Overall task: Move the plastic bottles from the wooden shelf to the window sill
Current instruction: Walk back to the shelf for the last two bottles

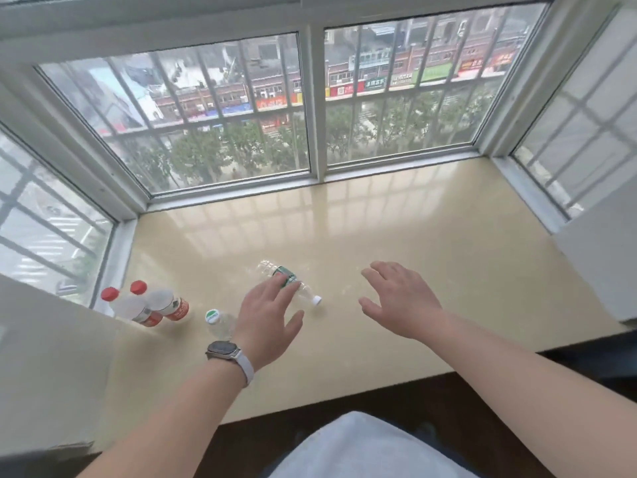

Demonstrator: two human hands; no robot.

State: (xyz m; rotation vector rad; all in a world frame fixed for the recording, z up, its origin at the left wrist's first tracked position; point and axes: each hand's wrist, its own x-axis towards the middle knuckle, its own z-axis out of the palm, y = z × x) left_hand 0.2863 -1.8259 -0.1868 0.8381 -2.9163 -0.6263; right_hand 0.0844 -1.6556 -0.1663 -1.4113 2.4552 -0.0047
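Head view: the left hand (269, 319), wearing a wristwatch (222, 350), hangs with fingers spread over a clear green-labelled bottle (269, 268) lying on its side on the cream window sill (413, 236); whether they touch it I cannot tell. The right hand (400, 301) is splayed, holding nothing. Two red-capped bottles (162, 301) and a green-capped bottle (217, 320) stand on the sill at the left.
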